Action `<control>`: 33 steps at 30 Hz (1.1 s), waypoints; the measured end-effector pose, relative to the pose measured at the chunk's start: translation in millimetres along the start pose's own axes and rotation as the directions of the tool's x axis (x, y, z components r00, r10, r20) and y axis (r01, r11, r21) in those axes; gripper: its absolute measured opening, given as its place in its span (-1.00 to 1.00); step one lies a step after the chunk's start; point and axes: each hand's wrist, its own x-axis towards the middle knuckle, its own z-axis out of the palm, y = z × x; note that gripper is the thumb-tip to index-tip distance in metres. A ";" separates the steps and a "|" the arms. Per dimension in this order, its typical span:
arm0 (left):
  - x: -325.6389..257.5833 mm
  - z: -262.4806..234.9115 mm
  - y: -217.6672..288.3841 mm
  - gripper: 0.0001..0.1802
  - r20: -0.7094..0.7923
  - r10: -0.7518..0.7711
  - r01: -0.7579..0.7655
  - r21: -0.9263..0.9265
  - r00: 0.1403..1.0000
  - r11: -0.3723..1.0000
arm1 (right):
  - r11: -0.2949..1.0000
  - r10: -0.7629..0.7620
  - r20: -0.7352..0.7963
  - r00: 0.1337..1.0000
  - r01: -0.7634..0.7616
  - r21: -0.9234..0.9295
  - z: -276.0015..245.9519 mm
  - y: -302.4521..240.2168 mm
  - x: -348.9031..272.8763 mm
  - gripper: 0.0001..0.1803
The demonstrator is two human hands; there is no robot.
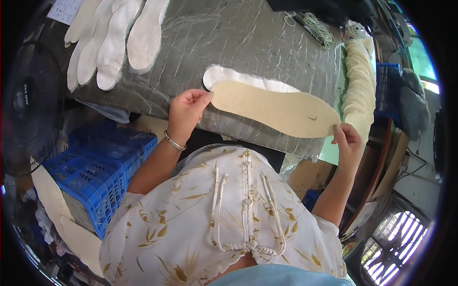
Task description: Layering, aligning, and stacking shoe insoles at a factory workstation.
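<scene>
A cream, flat insole [274, 108] with a small dark mark near its wider end is stretched level between my hands, over the table's near edge. My left hand [190, 106] pinches its left end between thumb and fingers. At the other end, my right hand [349, 138] grips the tip with thumb and fingers. Just behind it lies a white fluffy insole [238, 76] on the table, partly covered by the cream one. Several more fluffy white insoles [144, 40] lie side by side at the table's far left.
Plastic film covers the grey table [191, 43]. A long overlapping row of cream insoles [360, 81] runs along its right side. Pale cord [317, 28] lies at the far right. A black fan [28, 100] and blue crates [95, 167] stand at left; another blue crate [387, 88] is at right.
</scene>
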 end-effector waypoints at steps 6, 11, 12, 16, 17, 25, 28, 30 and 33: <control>21.5 -9.0 6.7 -0.84 -0.098 0.220 -0.206 0.133 0.971 0.969 | 0.996 0.066 0.084 0.994 -0.070 0.046 22.0 17.5 26.0 -0.83; 37.5 -7.2 15.4 -0.82 -0.071 0.188 -0.164 0.258 0.980 0.952 | 0.982 0.188 0.060 0.980 -0.190 0.022 32.2 7.5 26.9 -0.83; 30.4 -16.8 14.0 -0.81 -0.132 0.200 -0.156 0.285 0.971 0.946 | 0.984 0.171 0.122 0.978 -0.176 0.032 34.8 19.7 38.9 -0.83; 40.9 -12.4 18.2 -0.89 -0.054 0.115 -0.094 0.303 0.992 0.949 | 0.976 0.214 0.072 0.974 -0.217 0.031 33.1 13.7 33.5 -0.81; 42.1 -11.7 17.9 -0.89 -0.054 0.110 -0.089 0.300 0.992 0.950 | 0.975 0.218 0.064 0.974 -0.219 0.024 32.1 13.9 33.3 -0.81; 43.6 -13.0 17.8 -0.88 -0.045 0.108 -0.089 0.320 0.993 0.943 | 0.975 0.220 0.052 0.974 -0.220 0.007 36.5 10.0 36.3 -0.80; 43.3 -13.4 16.3 -0.88 -0.051 0.107 -0.085 0.329 0.993 0.941 | 0.976 0.216 0.056 0.975 -0.216 -0.004 36.1 10.2 35.9 -0.80; 43.7 -12.7 16.1 -0.88 -0.055 0.105 -0.081 0.327 0.993 0.942 | 0.977 0.214 0.051 0.976 -0.214 -0.001 36.6 10.7 35.7 -0.81; 44.6 -12.4 16.4 -0.87 -0.061 0.103 -0.076 0.346 0.993 0.935 | 0.978 0.210 0.067 0.975 -0.211 0.009 35.8 13.4 35.1 -0.81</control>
